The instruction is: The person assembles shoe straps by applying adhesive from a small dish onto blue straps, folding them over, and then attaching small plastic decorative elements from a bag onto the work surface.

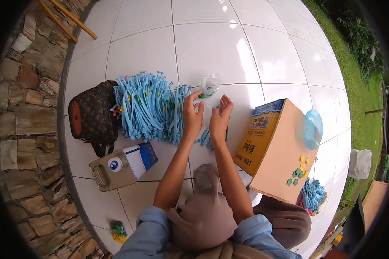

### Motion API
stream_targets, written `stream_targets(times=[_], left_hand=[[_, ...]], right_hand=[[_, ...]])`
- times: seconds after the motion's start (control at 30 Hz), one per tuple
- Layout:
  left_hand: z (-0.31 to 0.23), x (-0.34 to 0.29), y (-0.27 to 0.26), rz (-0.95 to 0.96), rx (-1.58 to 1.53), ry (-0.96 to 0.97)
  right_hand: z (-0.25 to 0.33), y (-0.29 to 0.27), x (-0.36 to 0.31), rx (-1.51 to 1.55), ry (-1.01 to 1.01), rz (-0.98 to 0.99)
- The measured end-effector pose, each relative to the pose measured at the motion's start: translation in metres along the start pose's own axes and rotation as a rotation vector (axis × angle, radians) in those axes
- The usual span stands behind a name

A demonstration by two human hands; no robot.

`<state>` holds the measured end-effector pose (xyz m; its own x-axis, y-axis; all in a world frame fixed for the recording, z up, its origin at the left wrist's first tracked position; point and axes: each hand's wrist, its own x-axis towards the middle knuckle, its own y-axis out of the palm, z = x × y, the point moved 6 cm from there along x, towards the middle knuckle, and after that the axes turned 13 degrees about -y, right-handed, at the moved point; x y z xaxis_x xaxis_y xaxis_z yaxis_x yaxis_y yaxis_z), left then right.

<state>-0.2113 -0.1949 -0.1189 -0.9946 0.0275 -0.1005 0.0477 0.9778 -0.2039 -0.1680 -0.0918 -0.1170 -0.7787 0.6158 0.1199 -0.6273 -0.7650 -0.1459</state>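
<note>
My left hand (192, 113) is over the floor, with thumb and fingers apart and nothing visible in it. Facing it, my right hand (220, 120) has loosely curved, parted fingers; I see no object gripped there. Just beyond the fingertips lies a clear plastic bag (210, 83) with small green pieces at its lower side. Light blue strips (205, 137) lie partly hidden beneath my right hand and wrist. Left of my left hand spreads a big pile of light blue strips (145, 105) with knobbed ends, with yellow, green and pink bits among them.
A dark patterned backpack (93, 112) and a metal can with a white cap (124, 166) stand left. At right, a cardboard box (268, 151) carries a blue plastic dish (312, 129) and green and yellow flower-shaped pieces (297, 173). Another blue strip bundle (313, 195) sits behind it.
</note>
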Motion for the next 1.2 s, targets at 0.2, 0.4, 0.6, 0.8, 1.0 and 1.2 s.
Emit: stream_targets(times=[0.2,0.4,0.6,0.8,1.0,1.2], left_hand=[[-0.119,-0.059,-0.015,0.180,-0.118,0.123],[-0.228,-0.133,0.040,0.446,0.218,0.332],[-0.218,-0.202,0.161,0.855,0.595,0.328],[-0.155,-0.211,0.233,0.724,0.950,0.411],[-0.137,-0.216,0.263,0.659,1.050,0.340],[-0.126,-0.195,0.261,0.865,0.917,0.257]], right_hand=[[0.143,-0.061,0.004,0.273,-0.258,0.115],[0.217,-0.176,0.015,-0.594,-0.658,0.454],[0.144,-0.346,-0.009,-0.680,-0.300,0.327],[0.074,-0.393,-0.037,-0.591,0.021,0.403],[0.057,-0.405,-0.019,-0.652,-0.052,0.262],[0.075,-0.374,0.005,-0.601,-0.259,0.103]])
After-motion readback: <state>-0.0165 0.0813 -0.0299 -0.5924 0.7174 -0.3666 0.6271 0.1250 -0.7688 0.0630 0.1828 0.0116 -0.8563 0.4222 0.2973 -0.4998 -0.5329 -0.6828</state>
